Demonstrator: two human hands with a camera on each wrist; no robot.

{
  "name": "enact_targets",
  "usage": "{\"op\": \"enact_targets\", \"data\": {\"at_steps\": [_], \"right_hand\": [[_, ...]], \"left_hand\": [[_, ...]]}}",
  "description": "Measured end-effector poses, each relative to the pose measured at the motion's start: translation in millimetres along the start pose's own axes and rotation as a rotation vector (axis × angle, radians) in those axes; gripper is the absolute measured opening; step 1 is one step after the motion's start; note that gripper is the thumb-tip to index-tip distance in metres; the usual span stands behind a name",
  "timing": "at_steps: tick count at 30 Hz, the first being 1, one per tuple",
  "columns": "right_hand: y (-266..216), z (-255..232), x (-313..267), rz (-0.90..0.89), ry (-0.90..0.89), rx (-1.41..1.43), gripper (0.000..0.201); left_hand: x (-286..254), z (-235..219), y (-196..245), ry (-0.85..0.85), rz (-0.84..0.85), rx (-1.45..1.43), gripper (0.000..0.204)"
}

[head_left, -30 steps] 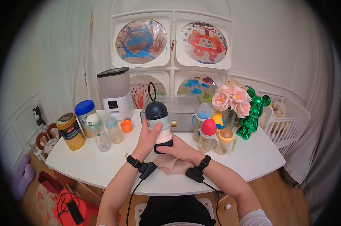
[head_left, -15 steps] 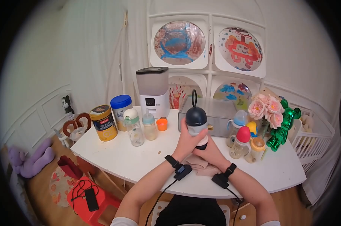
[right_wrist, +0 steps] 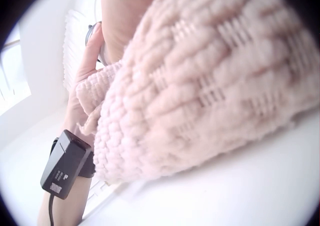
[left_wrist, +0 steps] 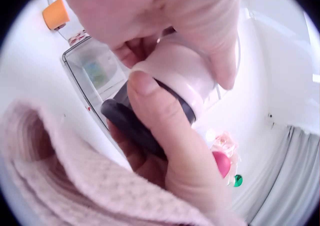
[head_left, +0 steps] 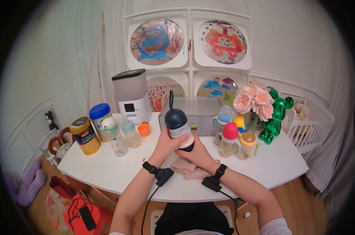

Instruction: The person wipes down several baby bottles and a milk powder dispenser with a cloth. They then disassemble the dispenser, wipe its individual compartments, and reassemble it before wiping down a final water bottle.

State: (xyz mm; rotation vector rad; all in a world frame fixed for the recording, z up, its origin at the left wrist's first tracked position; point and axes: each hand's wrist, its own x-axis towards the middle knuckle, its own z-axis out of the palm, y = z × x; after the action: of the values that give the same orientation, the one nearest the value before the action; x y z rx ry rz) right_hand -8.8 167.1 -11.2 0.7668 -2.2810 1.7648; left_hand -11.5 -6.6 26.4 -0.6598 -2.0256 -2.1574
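Note:
A stacked milk powder container (head_left: 176,118) is held upright between both hands above the front middle of the table. It has a navy dome lid with a loop, pale tiers and a black base. My left hand (head_left: 165,147) grips the pale middle part, thumb across its front. Lower down, my right hand (head_left: 199,152) holds the base. In the left wrist view the right thumb (left_wrist: 157,108) presses at the edge between the pink tier (left_wrist: 182,68) and the black base. Beneath the hands lies a folded pink cloth (head_left: 189,169), which fills much of the right wrist view.
To the left stand a yellow tin (head_left: 85,137), a blue-lidded jar (head_left: 100,113), two baby bottles, an orange cup (head_left: 143,130) and a white dispenser (head_left: 132,98). Behind is a clear box (head_left: 208,109). Several bottles (head_left: 229,145), pink roses (head_left: 252,102) and a green bear figure (head_left: 274,119) are at right.
The head view swung left and then back. Both hands keep hold of the container; its loop now appears narrower, nearly edge-on, than a second ago. The things on the table have stayed put.

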Motion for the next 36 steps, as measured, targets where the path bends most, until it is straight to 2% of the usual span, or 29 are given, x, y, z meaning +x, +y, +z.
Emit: {"op": "enact_targets", "data": {"at_steps": [2, 3, 5, 8, 12, 14, 17, 21, 23, 24, 28, 36], "right_hand": [[-5, -2, -2, 0.004, 0.009, -0.053, 0.08], [-1, -2, -1, 0.006, 0.011, -0.055, 0.08], [7, 1, 2, -0.106, -0.005, -0.07, 0.082], [10, 2, 0, -0.104, -0.072, 0.001, 0.085], [11, 2, 1, -0.101, -0.072, -0.046, 0.089], [3, 1, -2, -0.034, -0.074, -0.011, 0.093], [1, 3, -4, -0.049, -0.051, -0.053, 0.095], [4, 1, -2, -0.126, -0.041, -0.029, 0.092], [13, -2, 3, -0.169, -0.137, -0.116, 0.093], [18, -2, 4, -0.172, -0.135, -0.116, 0.093], [10, -2, 2, -0.159, -0.135, 0.002, 0.088], [-4, -7, 1, -0.17, -0.106, 0.046, 0.083]], "left_hand": [[0, 12, -8, 0.219, 0.13, 0.211, 0.082], [0, 14, -10, 0.217, 0.13, 0.208, 0.082], [-2, 18, -6, 0.364, 0.213, 0.326, 0.082], [2, 11, -7, 0.432, 0.2, 0.25, 0.08], [1, 9, -10, 0.404, 0.165, 0.143, 0.079], [1, 11, -9, 0.358, 0.193, 0.112, 0.08], [-2, 16, -9, 0.328, 0.275, 0.167, 0.082], [-2, 15, -8, 0.365, 0.276, 0.106, 0.08], [3, 6, -11, 0.408, 0.262, -0.05, 0.075], [3, 4, -12, 0.403, 0.262, -0.139, 0.069], [2, -4, -9, 0.409, 0.259, -0.28, 0.062], [2, -4, -7, 0.414, 0.228, -0.304, 0.06]]}}
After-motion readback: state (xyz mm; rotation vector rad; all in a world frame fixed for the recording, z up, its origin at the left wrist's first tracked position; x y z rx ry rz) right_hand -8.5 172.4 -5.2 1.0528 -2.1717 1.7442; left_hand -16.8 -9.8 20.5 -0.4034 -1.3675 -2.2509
